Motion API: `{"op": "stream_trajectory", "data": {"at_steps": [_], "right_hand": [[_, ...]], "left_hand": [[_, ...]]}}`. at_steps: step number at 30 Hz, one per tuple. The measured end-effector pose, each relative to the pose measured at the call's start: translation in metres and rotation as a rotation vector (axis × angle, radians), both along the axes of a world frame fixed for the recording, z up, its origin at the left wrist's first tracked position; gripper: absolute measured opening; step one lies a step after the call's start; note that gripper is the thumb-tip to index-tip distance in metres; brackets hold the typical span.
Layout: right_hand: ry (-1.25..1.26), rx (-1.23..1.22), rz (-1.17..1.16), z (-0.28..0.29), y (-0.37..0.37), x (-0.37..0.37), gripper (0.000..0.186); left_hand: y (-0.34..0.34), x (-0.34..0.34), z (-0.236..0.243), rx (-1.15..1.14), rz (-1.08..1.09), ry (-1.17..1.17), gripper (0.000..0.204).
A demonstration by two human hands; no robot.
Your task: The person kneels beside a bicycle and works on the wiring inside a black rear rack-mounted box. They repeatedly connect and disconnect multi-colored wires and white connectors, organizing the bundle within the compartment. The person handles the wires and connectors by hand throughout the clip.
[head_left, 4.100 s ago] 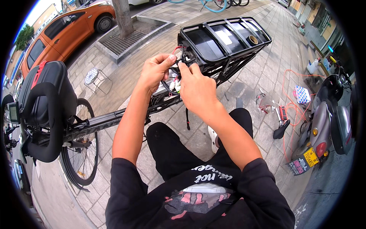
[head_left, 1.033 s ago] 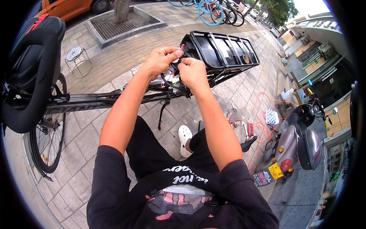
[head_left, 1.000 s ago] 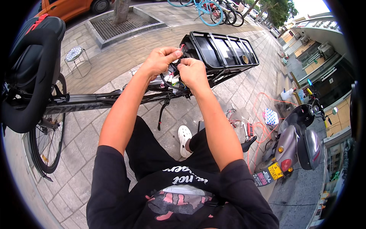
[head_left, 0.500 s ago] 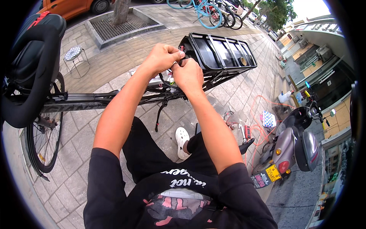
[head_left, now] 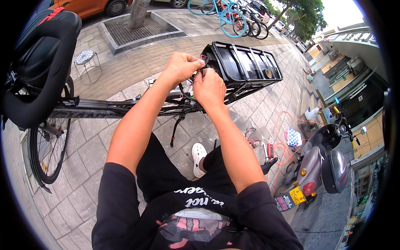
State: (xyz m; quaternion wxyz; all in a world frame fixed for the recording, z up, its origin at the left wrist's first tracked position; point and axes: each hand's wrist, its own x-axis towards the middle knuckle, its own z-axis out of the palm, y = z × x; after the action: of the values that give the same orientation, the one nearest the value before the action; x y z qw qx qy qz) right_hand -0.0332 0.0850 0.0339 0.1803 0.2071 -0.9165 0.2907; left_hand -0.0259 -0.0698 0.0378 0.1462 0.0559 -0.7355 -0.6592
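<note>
A bicycle stands across in front of me, its black rear rack pointing to the right. Inside the rack sits a dark box with a glossy top. At the box's left end my left hand is closed in a pinch beside a short red wire. Just right of it and lower, my right hand is closed, thumb and fingers pinching a black cable. More black cable loops below the hands. The fingertips hide exactly where the wires meet.
A padded black child seat rises at the left. A parked scooter, orange hose and red-handled tool are at the right. A small stool, a tree planter and blue bicycles stand beyond.
The whole view has shifted slightly, so the bicycle and rack sit a little lower and to the right. Both hands stay closed at the wires, with the fingers slightly repositioned.
</note>
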Motion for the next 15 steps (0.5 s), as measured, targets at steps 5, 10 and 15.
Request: {"op": "stream_trajectory", "data": {"at_steps": [5, 10, 15], "right_hand": [[-0.072, -0.136, 0.072, -0.001, 0.005, -0.003, 0.035], [-0.101, -0.208, 0.101, -0.007, 0.005, -0.009, 0.030], [-0.063, -0.208, 0.034, -0.012, -0.001, -0.005, 0.032]], "left_hand": [[-0.004, -0.009, -0.015, 0.049, -0.004, 0.045, 0.037], [-0.007, -0.006, -0.015, 0.053, -0.005, 0.032, 0.035], [-0.009, -0.008, -0.022, 0.070, 0.006, 0.009, 0.032]]}}
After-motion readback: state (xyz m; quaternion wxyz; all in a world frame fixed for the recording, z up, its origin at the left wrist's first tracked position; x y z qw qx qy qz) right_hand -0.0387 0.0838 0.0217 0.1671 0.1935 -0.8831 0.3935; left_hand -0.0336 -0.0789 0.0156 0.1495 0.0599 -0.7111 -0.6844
